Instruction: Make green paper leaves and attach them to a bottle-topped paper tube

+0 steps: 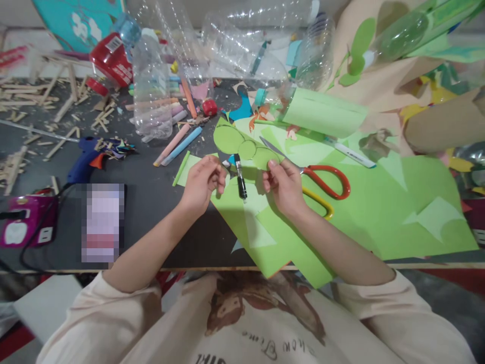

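Note:
My right hand (pixel 283 183) pinches the edge of a green paper cutout (pixel 229 139) of joined rounded shapes with dark outlines. My left hand (pixel 205 182) is closed, fingertips together. A small pale bit shows by its fingers, and I cannot make out what it is. Between the hands lies a black pen (pixel 240 177) over green paper. Large scissors (pixel 343 189) with red and yellow handles rest beside my right hand, their blades pointing up and left, partly behind it. A small rolled green paper strip (pixel 182 168) lies left of my left hand.
Green paper sheets (pixel 379 212) spread across the right side. A blue glue gun (pixel 81 159), a phone (pixel 102 222) and a purple box (pixel 28 220) sit on the left. Clear plastic bottles (pixel 153 96), chalk-like sticks (pixel 182 146) and wood sticks (pixel 26 96) crowd the back.

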`<state>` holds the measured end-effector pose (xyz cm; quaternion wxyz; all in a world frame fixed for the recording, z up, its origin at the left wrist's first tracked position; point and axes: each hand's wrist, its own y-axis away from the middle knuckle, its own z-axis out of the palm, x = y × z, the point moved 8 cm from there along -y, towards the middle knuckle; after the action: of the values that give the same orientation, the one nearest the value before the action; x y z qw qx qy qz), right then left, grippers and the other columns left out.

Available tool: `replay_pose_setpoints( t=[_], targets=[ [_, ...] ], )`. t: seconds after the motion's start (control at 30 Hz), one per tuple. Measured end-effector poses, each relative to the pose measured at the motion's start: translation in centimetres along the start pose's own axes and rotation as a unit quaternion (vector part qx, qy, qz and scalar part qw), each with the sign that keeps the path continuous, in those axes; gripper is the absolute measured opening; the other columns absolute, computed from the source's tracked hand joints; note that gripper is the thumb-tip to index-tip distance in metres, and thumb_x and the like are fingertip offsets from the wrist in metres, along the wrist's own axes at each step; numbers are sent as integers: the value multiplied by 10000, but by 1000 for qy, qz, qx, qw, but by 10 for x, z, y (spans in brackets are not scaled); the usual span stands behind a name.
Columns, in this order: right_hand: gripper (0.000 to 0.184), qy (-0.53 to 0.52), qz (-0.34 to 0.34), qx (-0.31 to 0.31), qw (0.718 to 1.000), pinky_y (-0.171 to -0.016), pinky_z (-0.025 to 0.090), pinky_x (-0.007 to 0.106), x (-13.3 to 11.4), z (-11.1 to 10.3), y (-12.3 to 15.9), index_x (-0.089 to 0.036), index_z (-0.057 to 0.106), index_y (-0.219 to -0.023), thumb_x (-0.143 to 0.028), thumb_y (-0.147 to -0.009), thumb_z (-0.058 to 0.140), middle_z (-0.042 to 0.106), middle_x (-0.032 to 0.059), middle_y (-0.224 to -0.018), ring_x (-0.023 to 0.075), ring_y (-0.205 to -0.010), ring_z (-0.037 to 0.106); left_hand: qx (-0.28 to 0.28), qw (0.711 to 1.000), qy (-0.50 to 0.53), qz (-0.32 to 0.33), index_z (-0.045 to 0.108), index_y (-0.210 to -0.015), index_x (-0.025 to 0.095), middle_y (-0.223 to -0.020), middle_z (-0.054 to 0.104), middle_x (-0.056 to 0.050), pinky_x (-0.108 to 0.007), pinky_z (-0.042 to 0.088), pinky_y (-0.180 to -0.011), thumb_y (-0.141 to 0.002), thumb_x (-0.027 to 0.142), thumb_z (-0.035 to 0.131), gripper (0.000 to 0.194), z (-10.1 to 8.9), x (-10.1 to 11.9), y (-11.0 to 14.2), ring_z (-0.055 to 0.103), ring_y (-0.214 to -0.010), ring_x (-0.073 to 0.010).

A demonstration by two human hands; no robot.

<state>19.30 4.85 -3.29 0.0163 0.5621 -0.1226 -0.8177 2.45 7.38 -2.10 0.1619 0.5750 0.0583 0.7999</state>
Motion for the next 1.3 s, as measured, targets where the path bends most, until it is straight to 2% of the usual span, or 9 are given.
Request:
replay_pose_setpoints(
  t=[0.17,0.37,0.47,0.6,0.77,0.93,1.03,1.13,1.3],
  targets=[
    [450,2,0,10,1000,-373,377,179,3,-1,-2,-215,494,-617,-551,-683,786,544,-75,-510,44,-389,446,-9,1000,-17,-14,586,-659,157,-501,572,45,-146,387,-385,-714,353,766,272,2,-8,0,488,-382,-43],
    [464,33,-14,-5,999,-407,395,208,3,-2,-2,-221,512,-620,-615,-711,740,542,-67,-511,58,-405,447,22,1000,8,20,529,-631,187,-499,538,76,-145,375,-402,-599,344,847,356,0,0,1,458,-396,-27],
    [478,40,-21,-7,999,-426,394,217,2,-2,-1,-216,525,-599,-632,-715,731,531,-63,-491,61,-405,436,29,999,20,37,517,-621,195,-447,480,90,-153,337,-370,-614,418,837,390,-3,3,2,399,-356,-24],
    [500,46,-23,-24,998,-461,410,222,-1,4,1,-207,536,-549,-635,-741,709,509,-50,-463,70,-426,459,12,1000,-4,12,446,-514,193,-338,368,89,-160,256,-325,-705,566,752,519,-1,-3,3,324,-294,-27],
    [531,48,-24,-37,998,-536,471,234,-4,8,3,-214,537,-496,-664,-721,706,471,-43,-415,107,-506,558,-4,1000,2,14,546,-629,177,-458,542,72,-142,328,-352,-626,477,839,419,4,-6,3,419,-336,-22],
    [542,72,-5,-66,995,-469,429,234,1,9,5,-209,560,-525,-699,-731,667,543,-39,-485,81,-438,479,-61,996,-19,-56,608,-822,169,-594,641,45,-166,431,-406,-637,461,835,414,16,-14,6,551,-403,-60],
    [537,123,21,-137,983,-437,378,234,6,19,12,-195,602,-538,-689,-737,670,539,-36,-463,79,-417,451,-85,991,-49,-89,608,-731,150,-574,651,7,-197,482,-443,-597,543,840,475,20,-22,11,589,-434,-92],
    [534,151,26,-190,970,-447,388,248,5,30,20,-188,608,-529,-676,-729,685,537,-27,-461,90,-433,473,-71,991,-79,-82,616,-592,137,-501,616,-12,-205,472,-447,-567,573,841,491,19,-25,14,569,-432,-98],
    [567,139,46,-160,976,-379,303,232,2,29,17,-189,562,-509,-715,-670,698,517,-37,-455,65,-386,390,-37,987,-139,-66,618,-535,161,-504,618,-7,-227,471,-482,-596,517,816,412,15,-24,18,552,-452,-105]
  ],
)
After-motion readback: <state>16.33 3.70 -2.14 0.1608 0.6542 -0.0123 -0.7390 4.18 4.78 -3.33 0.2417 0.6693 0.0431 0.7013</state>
